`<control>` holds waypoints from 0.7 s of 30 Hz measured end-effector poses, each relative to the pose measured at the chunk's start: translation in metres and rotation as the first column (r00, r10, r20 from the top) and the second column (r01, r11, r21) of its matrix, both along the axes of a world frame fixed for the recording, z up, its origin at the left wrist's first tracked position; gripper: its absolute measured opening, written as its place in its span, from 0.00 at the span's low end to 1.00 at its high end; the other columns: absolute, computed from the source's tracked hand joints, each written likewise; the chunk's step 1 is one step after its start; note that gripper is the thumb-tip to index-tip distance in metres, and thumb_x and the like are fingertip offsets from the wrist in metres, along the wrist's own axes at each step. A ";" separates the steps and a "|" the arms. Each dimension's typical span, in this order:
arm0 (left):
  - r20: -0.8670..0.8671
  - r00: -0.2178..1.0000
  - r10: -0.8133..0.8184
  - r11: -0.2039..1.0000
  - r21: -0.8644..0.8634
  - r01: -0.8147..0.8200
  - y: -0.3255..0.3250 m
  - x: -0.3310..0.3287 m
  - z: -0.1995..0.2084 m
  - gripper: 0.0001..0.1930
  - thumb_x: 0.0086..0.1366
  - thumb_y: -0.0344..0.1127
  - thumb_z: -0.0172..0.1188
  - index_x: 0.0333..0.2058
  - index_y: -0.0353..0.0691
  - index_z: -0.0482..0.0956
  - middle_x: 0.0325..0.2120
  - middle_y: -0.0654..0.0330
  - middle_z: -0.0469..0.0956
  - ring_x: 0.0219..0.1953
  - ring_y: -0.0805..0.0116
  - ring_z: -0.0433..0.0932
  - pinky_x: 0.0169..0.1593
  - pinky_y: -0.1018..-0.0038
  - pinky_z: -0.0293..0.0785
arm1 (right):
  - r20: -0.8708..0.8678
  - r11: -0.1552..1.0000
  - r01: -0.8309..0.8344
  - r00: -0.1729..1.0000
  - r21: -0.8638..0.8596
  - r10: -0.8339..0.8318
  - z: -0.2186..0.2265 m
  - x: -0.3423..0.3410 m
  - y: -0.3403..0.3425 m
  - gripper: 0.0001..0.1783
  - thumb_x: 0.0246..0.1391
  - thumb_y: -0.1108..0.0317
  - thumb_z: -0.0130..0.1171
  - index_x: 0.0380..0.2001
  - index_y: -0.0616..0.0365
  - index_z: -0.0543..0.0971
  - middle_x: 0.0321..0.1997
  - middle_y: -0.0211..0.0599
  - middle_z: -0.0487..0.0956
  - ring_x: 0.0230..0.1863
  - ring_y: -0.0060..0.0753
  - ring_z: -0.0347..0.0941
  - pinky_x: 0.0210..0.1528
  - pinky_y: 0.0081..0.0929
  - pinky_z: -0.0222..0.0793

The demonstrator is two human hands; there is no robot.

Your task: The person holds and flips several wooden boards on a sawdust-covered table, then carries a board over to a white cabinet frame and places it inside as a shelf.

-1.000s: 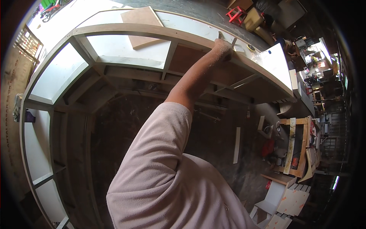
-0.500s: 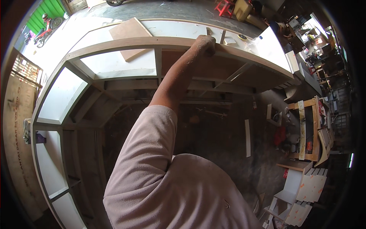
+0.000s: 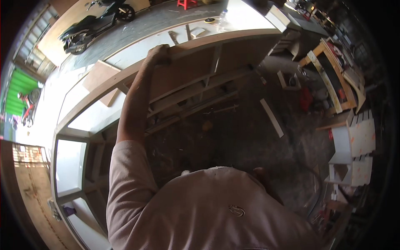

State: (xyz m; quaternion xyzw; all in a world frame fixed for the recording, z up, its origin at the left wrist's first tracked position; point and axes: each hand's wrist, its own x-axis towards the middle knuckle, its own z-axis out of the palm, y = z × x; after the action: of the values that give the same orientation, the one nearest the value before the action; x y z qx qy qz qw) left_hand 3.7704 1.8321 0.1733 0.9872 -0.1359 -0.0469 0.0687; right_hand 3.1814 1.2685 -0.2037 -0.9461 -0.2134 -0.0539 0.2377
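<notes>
My left arm stretches forward, and my left hand (image 3: 159,54) is closed over the top wooden rail (image 3: 210,38) of a long, curved counter frame. Its fingers curl over the rail and are partly out of sight. Below the rail, open bays and brown panels (image 3: 237,60) show. A loose brown board (image 3: 101,81) lies across the white surface behind the rail, to the left of the hand. Just beyond the hand are small wood pieces (image 3: 173,36). Of my right arm only a dark bit shows beside my shirt; my right hand is out of sight.
A clear bottle (image 3: 222,20) and a black-and-yellow disc (image 3: 209,20) sit on the white surface. A pale strip (image 3: 271,118) lies on the dark floor. To the right stand a wooden frame (image 3: 329,77) and white shelving (image 3: 343,143). A motorbike (image 3: 98,26) is parked beyond the counter.
My view has turned and shifted right, so the counter appears further left and tilted. My left hand stays on the rail. The motorbike now shows more fully, and part of my right arm appears.
</notes>
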 end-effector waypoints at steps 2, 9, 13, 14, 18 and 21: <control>-0.020 0.997 -0.078 0.997 -0.013 0.078 -0.033 0.008 0.004 0.27 0.40 0.40 0.70 0.43 0.44 0.78 0.41 0.52 0.81 0.48 0.52 0.79 0.49 0.60 0.75 | -0.342 0.917 0.346 0.901 0.197 -0.266 -0.035 -0.040 -0.022 0.10 0.50 0.64 0.62 0.34 0.56 0.80 0.30 0.38 0.79 0.32 0.35 0.78 0.38 0.36 0.75; -0.078 0.993 -0.088 0.994 0.054 0.093 -0.028 0.025 0.001 0.29 0.33 0.39 0.73 0.40 0.42 0.79 0.38 0.51 0.81 0.45 0.52 0.79 0.48 0.62 0.75 | -0.730 0.902 0.395 0.564 -0.172 -0.386 -0.111 -0.030 -0.019 0.11 0.52 0.60 0.61 0.33 0.55 0.82 0.27 0.35 0.79 0.31 0.32 0.77 0.39 0.32 0.75; -0.211 0.970 -0.118 0.991 0.043 0.129 -0.036 0.033 -0.004 0.32 0.32 0.38 0.75 0.43 0.40 0.80 0.39 0.52 0.82 0.43 0.57 0.80 0.48 0.64 0.75 | -0.398 0.904 0.410 0.814 -0.121 -0.423 -0.135 -0.042 -0.005 0.18 0.50 0.51 0.61 0.28 0.57 0.81 0.28 0.43 0.81 0.36 0.44 0.80 0.41 0.40 0.75; -0.270 0.959 -0.084 0.996 -0.026 0.080 -0.024 0.026 0.003 0.34 0.31 0.37 0.75 0.44 0.40 0.80 0.41 0.52 0.82 0.44 0.57 0.80 0.50 0.65 0.75 | -0.540 0.829 0.559 0.690 -0.024 -0.481 -0.119 -0.026 0.003 0.17 0.49 0.52 0.61 0.28 0.56 0.81 0.30 0.43 0.81 0.37 0.45 0.80 0.41 0.42 0.74; -0.237 0.968 -0.086 0.995 -0.073 0.070 -0.017 0.020 0.006 0.31 0.33 0.36 0.76 0.42 0.37 0.82 0.35 0.53 0.83 0.39 0.62 0.81 0.47 0.67 0.76 | -0.639 0.798 0.585 0.561 -0.145 -0.527 -0.114 -0.033 -0.010 0.13 0.47 0.56 0.62 0.31 0.53 0.82 0.33 0.41 0.82 0.38 0.45 0.79 0.42 0.43 0.74; -0.270 0.960 -0.071 0.997 -0.005 0.073 -0.029 0.033 0.003 0.29 0.35 0.36 0.76 0.41 0.35 0.82 0.31 0.55 0.84 0.34 0.65 0.82 0.44 0.68 0.77 | -0.541 0.859 0.393 0.667 -0.329 -0.512 -0.129 -0.053 -0.032 0.11 0.46 0.59 0.63 0.33 0.50 0.83 0.34 0.40 0.82 0.39 0.44 0.79 0.43 0.43 0.75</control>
State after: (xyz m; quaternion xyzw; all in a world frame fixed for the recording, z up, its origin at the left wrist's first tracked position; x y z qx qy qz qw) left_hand 3.8030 1.8030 0.1763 0.9662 -0.1611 -0.1837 0.0826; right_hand 3.1286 1.2362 -0.3325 -0.9518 0.1137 0.2172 0.1842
